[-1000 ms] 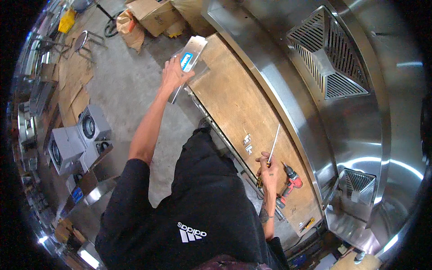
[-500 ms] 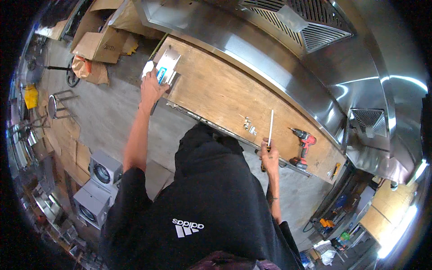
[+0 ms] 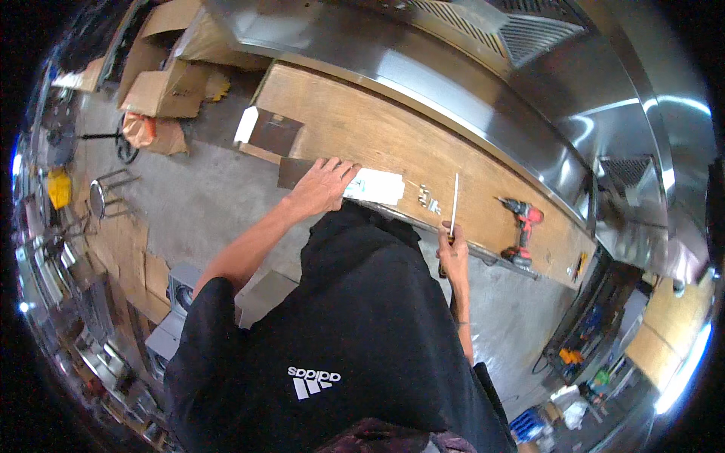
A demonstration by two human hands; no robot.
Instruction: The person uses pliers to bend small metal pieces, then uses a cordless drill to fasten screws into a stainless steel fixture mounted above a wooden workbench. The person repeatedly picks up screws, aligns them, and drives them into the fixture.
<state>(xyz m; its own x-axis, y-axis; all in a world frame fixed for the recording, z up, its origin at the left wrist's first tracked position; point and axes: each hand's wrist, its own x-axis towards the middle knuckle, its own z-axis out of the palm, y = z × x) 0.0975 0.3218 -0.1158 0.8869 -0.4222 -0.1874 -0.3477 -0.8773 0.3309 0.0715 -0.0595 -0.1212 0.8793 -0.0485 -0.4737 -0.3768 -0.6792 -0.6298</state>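
Observation:
My left hand [image 3: 330, 183] is closed over the end of a bright metal plate [image 3: 381, 187] with a pale blue label, at the near edge of the wooden board [image 3: 340, 124]. Glare washes out much of the plate, and my fingers hide its left end. A dark flat piece [image 3: 293, 173] shows just left of that hand; whether it belongs to the plate I cannot tell. In my right hand [image 3: 454, 253] is a screwdriver [image 3: 455, 200], its long shaft pointing away over the board. Several small metal fittings [image 3: 428, 200] lie between the plate and the screwdriver.
A red and black cordless drill [image 3: 522, 226] lies right of my right hand. Farther right are small yellow-handled pliers [image 3: 580, 266]. A dark rectangle [image 3: 276, 133] marks the board's left end. Behind the board runs a steel hood [image 3: 423, 90]. Cardboard boxes [image 3: 162, 90] stand at far left.
My left hand has brought the metal plate rightward along the board from its left end, uncovering the dark rectangle. My right hand still holds the screwdriver in nearly the same place.

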